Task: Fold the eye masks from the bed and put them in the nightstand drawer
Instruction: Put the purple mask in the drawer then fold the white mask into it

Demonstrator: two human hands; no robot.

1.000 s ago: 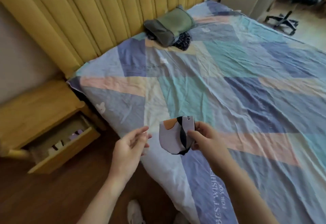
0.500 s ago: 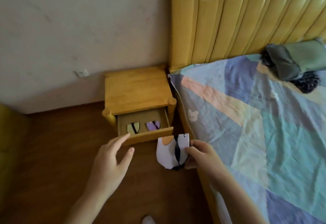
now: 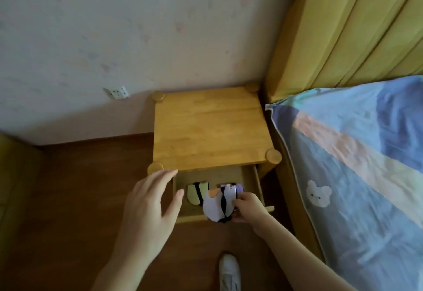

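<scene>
My right hand [image 3: 248,208] pinches a folded white eye mask [image 3: 216,206] with an orange patch and a black strap, holding it over the front of the open nightstand drawer [image 3: 249,179]. Inside the drawer lie a folded yellow eye mask [image 3: 194,193] at the left and a purple one [image 3: 238,187], mostly hidden behind the held mask. My left hand [image 3: 151,208] hovers open, fingers spread, over the drawer's left front corner, holding nothing.
The wooden nightstand [image 3: 210,130] stands against the wall between a wall socket [image 3: 117,92] and the yellow padded headboard [image 3: 343,27]. The bed with its patchwork sheet [image 3: 357,164] fills the right side. A white shoe [image 3: 230,270] rests on the wooden floor below.
The view has swung from the bed to directly above the nightstand. My right hand carried the folded white mask from the bed's edge to over the open drawer; the left hand moved along beside it.
</scene>
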